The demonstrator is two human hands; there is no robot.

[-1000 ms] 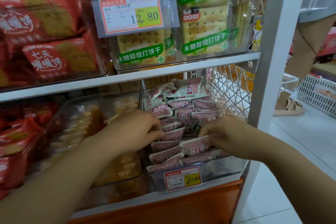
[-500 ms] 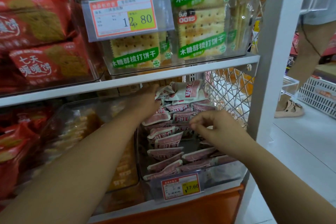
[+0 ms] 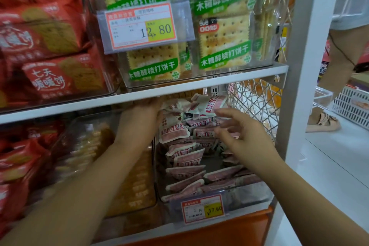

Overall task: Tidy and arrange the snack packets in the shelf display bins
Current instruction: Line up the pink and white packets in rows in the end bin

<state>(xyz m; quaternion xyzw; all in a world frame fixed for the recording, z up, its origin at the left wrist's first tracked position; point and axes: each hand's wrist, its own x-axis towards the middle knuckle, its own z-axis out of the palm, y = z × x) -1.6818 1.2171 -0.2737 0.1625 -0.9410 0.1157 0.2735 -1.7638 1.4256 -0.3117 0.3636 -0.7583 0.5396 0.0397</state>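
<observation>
White metal shelves (image 3: 179,90) run between a white square post (image 3: 307,66) at the right and more stock at the left, over a pale glossy floor (image 3: 329,166). On that floor, well off to the right, sit a white slotted basket (image 3: 351,104) and another person's beige sandal (image 3: 323,122). A diamond-pattern wire panel (image 3: 253,102) closes the shelf end, and an orange board (image 3: 219,231) runs beneath. On the upper shelf, glossy red packs (image 3: 60,74) sit beside flat, square, pitted crackers (image 3: 223,44) in clear wrap with green bands, behind a 12.80 tag (image 3: 140,26). Below, a clear hard-plastic bin (image 3: 245,199) carries a 17.60 tag (image 3: 202,208) on its front wall. It holds small soft pink-and-white packets (image 3: 185,171). They stand in leaning rows at the front and lie in a loose, crumpled heap at the back, with a bare gap of bin floor right of centre. The left hand (image 3: 143,114) reaches to the back left of the bin, against the heap. Its fingers are tucked under the shelf edge, so its grip cannot be told. The right hand (image 3: 239,134) hovers over the middle rows, blurred, with fingers spread apart and holding nothing. Just left stands a second clear tub (image 3: 131,185) of yellowish biscuits.
</observation>
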